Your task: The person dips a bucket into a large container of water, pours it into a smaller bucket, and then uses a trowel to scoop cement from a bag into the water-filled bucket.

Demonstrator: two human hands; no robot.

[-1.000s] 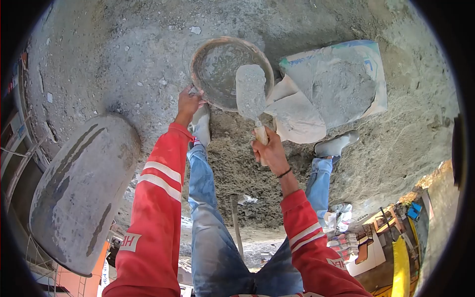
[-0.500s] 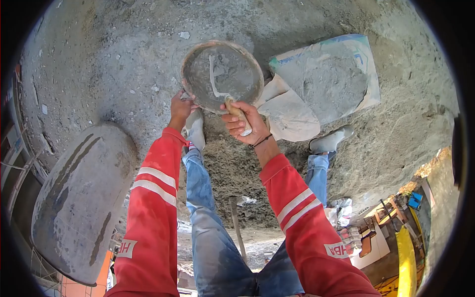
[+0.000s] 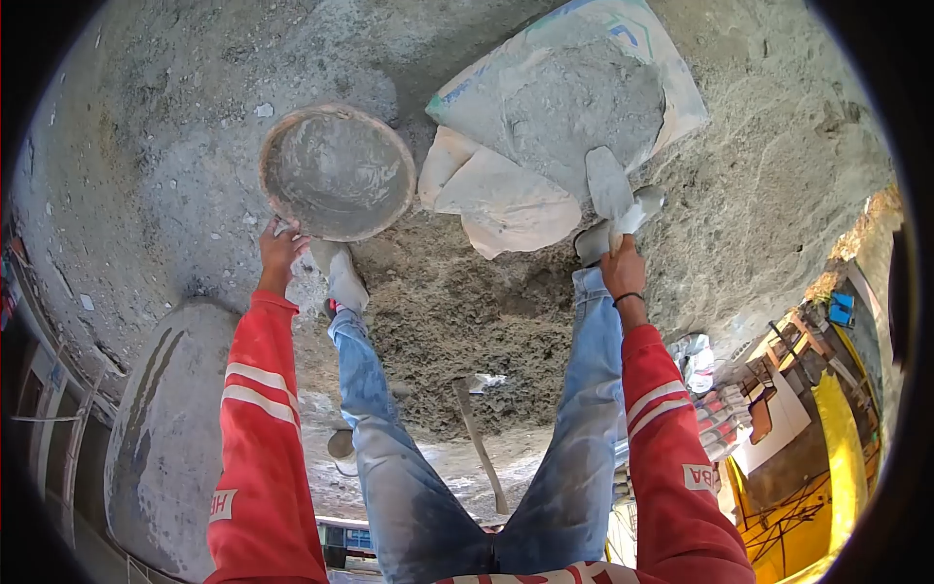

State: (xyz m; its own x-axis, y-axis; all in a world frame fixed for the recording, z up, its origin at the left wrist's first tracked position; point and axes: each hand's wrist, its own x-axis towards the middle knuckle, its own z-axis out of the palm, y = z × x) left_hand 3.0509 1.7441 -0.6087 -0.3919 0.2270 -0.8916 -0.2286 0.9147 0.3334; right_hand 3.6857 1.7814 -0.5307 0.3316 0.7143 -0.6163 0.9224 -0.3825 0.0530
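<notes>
A round pan (image 3: 338,172) with a thin layer of wet grey mortar inside rests on the ground at upper left. My left hand (image 3: 281,249) grips its lower left rim. My right hand (image 3: 623,269) is closed around the handle of a trowel (image 3: 609,183), whose blade lies over the edge of the grey powder (image 3: 574,102). That powder is heaped on an opened paper sack (image 3: 681,97), and a torn flap (image 3: 520,209) of the sack spreads toward the pan.
My shoes stand on rough ground below the pan and sack. A wooden handle (image 3: 477,443) leans between my legs. At lower left is a large grey trough (image 3: 170,438). Yellow material (image 3: 842,448) and wooden pieces (image 3: 793,346) are at lower right.
My right hand has moved the trowel from the pan rightward to the powder. The trowel blade has left the pan. The view has shifted, so pan and sack appear further left.
</notes>
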